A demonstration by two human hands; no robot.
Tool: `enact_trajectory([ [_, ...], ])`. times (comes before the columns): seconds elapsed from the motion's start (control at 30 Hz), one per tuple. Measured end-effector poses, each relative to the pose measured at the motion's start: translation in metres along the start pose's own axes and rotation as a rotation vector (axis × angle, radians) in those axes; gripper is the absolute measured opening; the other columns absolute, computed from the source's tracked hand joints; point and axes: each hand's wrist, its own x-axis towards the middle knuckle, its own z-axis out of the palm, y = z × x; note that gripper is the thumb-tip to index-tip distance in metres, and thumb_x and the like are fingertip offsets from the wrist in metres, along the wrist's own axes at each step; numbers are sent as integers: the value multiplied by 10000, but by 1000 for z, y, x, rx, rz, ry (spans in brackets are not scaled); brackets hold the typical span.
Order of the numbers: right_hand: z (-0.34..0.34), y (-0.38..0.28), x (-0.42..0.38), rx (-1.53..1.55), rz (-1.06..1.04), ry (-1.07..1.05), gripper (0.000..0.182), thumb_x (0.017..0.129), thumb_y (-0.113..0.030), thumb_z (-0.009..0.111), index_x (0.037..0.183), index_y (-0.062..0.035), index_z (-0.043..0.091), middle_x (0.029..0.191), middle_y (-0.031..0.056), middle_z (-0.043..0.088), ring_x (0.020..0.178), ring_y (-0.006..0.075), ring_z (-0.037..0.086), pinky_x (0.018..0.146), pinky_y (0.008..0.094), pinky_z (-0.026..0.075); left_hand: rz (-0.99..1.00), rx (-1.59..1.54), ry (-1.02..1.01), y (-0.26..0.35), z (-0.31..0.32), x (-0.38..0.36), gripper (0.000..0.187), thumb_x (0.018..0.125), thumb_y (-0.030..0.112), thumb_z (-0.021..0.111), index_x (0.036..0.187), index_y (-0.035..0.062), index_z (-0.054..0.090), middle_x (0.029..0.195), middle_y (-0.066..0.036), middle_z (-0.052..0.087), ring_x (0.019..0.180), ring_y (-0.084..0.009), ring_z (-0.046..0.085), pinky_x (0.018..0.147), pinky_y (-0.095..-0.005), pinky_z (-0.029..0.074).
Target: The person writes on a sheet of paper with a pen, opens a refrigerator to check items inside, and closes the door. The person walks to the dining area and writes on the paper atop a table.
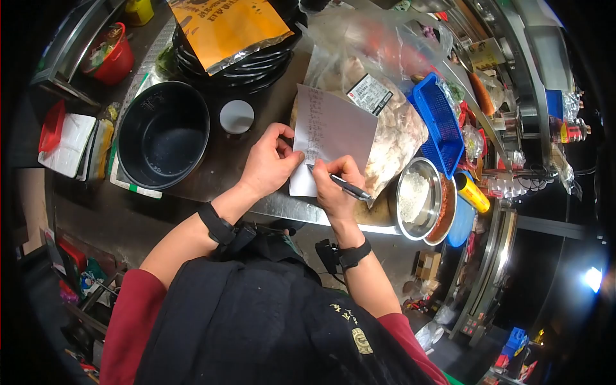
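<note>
A notebook lies turned at an angle on the worktop, with rows of small handwriting down the left of its upper page. My left hand is at its left edge, fingers curled in and thumb pressed on the paper near the fold. In my right hand is a black and silver pen, its tip on the paper just below the fold. Beside and beneath the notebook is a large clear plastic bag of pale food, with a printed label on top.
Left on the worktop are a deep black pot and a round white lid. Behind stand stacked black bowls under an orange packet. To the right are a blue basket and a metal bowl of white grains.
</note>
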Motion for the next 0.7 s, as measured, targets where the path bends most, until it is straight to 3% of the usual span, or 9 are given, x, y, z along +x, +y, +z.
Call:
enact_trajectory([
  [0.7,-1,-2,1,-49,-24,20,286,774,-109,764,655,-40,513,533,23,543,497,73,491,475,263,413,-2,18,2,0,0,-1,361,782,117,737,1079,38,546,733,-37,601,649,-111,578,633,-276,490],
])
